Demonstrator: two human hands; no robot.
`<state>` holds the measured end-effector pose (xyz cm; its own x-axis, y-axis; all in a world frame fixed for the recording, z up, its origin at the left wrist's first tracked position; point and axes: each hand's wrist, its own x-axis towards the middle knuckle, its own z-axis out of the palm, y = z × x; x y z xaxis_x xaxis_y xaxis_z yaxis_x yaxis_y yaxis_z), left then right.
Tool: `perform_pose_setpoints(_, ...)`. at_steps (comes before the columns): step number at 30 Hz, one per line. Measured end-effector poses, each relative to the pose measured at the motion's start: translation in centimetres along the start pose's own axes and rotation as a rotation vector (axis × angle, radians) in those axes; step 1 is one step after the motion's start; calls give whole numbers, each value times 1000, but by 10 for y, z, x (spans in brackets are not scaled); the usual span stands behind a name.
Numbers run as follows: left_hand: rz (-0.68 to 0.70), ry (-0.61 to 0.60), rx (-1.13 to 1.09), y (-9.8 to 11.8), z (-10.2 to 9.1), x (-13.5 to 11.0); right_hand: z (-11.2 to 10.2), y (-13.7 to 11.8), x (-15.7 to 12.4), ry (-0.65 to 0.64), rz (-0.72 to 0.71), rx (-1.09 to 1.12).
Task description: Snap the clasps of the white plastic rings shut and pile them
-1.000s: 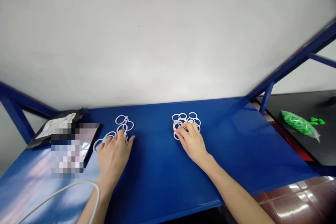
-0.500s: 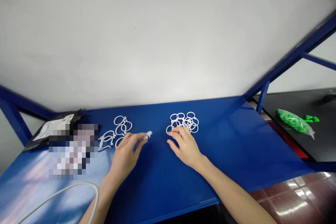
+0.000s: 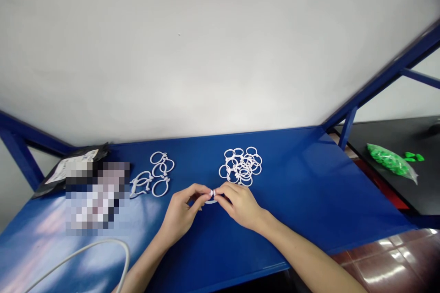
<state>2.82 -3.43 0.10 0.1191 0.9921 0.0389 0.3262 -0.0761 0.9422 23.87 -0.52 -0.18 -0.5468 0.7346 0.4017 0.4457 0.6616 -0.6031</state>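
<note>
RING IN BOTH HANDS, WORK PART DONE; TWO LOTS OF RINGS LYING OUT

L hand point(image 3: 180, 210): thumb and fingers pinched narrow on a white ring point(image 3: 211, 202). R hand point(image 3: 241, 205): also a narrow pinch, same ring, opp. side. Fingertips of the two nearly meet at the ring's small clasp; ring's arc shows just below them, over the blue table point(image 3: 292, 201). Clasp fastened or not: can't tell, fingers cover it.

Progress, as judged: one pc. in hand, handling of it apparently unfinished. Approx. half a dozen rings point(image 3: 166, 181) lie beyond L hand and to its left, some overlapping, clasps visible on several. Larger pile point(image 3: 244, 165) lies just beyond R hand, rings heaped over one another; exact qty. n/a due to overlap. Which lot is done and which is left can't be confirmed from this view; neither is being touched.

Surroundings: black parcel point(image 3: 99, 152) w/ label, well off to L hand's left, far side. White cable point(image 3: 103, 241) left of L forearm, near side. Bag of green pcs. point(image 3: 390, 160) well to R hand's right, on a separate dark surface point(image 3: 371, 132).
</note>
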Motion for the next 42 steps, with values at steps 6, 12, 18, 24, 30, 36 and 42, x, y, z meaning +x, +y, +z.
perform_pose_setpoints(6,26,-22,31,-2,2,0,1,-3,-1,-28,0,24)
perform_pose_setpoints(12,103,-17,86,-5,6,-2,1,-6,-3,-106,9,-12)
perform_pose_setpoints(18,365,69,185,-16,15,-6,2,-9,-6,-167,9,-58)
perform_pose_setpoints(24,521,45,336,-17,14,0,2,-4,-3,-91,-52,-153)
perform_pose_setpoints(30,418,329,886,-16,-13,15,-19,10,4,186,55,-434)
perform_pose_setpoints(36,-14,511,1137,-21,-56,20,-21,18,2,60,171,-575)
perform_pose_setpoints(42,-179,589,990,-10,-74,18,-16,7,1,63,173,-559)
